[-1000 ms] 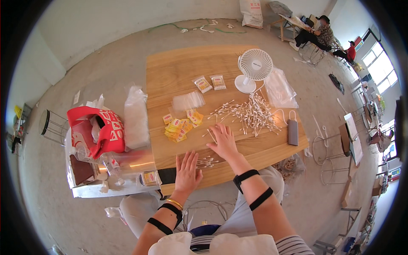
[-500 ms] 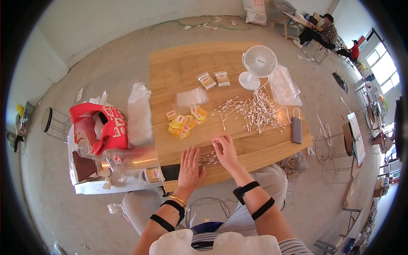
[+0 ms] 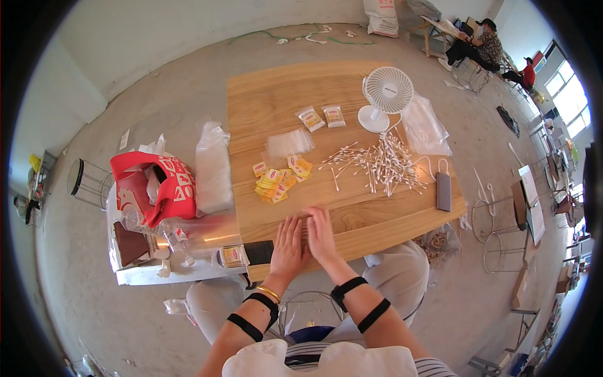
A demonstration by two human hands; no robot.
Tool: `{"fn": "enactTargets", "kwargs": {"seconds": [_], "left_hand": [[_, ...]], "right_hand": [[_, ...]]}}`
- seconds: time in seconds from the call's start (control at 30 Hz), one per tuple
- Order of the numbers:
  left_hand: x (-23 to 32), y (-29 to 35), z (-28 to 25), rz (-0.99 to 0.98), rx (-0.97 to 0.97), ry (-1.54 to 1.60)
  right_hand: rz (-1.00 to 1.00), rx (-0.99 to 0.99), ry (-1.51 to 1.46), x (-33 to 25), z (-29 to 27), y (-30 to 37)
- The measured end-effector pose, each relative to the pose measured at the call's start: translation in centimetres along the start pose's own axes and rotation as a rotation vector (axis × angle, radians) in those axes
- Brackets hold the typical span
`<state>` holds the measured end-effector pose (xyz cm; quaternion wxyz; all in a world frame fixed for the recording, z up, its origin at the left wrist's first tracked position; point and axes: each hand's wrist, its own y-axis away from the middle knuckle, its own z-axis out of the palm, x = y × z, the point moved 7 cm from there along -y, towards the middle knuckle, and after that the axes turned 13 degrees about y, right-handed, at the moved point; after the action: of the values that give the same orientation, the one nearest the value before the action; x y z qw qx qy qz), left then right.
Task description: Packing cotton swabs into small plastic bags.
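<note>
A small bundle of cotton swabs lies near the front edge of the wooden table, mostly covered by my hands. My left hand is flat along its left side, fingers stretched out. Against its right side rests my right hand, its fingers extended and slightly bent. Ahead and to the right is a loose heap of white-tipped swabs. Yellow printed cards are scattered ahead of my left hand, with clear plastic sleeves beyond them. Two filled swab packets lie farther back.
A white fan stands at the back right, beside a plastic bag. A grey power bank sits near the right edge. Left of the table are a red bag and a swab packet by a black pad.
My right hand has come down and left against the swab bundle, closing the gap between my hands. My left hand stays flat on the bundle's left side. The view has shifted slightly.
</note>
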<state>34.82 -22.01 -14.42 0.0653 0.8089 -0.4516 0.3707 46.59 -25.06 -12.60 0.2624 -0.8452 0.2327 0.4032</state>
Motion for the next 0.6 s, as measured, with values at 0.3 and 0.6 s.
{"fn": "enactTargets", "kwargs": {"seconds": [0.3, 0.6], "left_hand": [[0.4, 0.7, 0.2, -0.072, -0.161, -0.208], [1.8, 1.9, 0.4, -0.106, -0.230, -0.275]], "right_hand": [[-0.010, 0.103, 0.191, 1.0, -3.0, 0.1], [-0.028, 0.073, 0.394, 2.2, -3.9, 0.2]]}}
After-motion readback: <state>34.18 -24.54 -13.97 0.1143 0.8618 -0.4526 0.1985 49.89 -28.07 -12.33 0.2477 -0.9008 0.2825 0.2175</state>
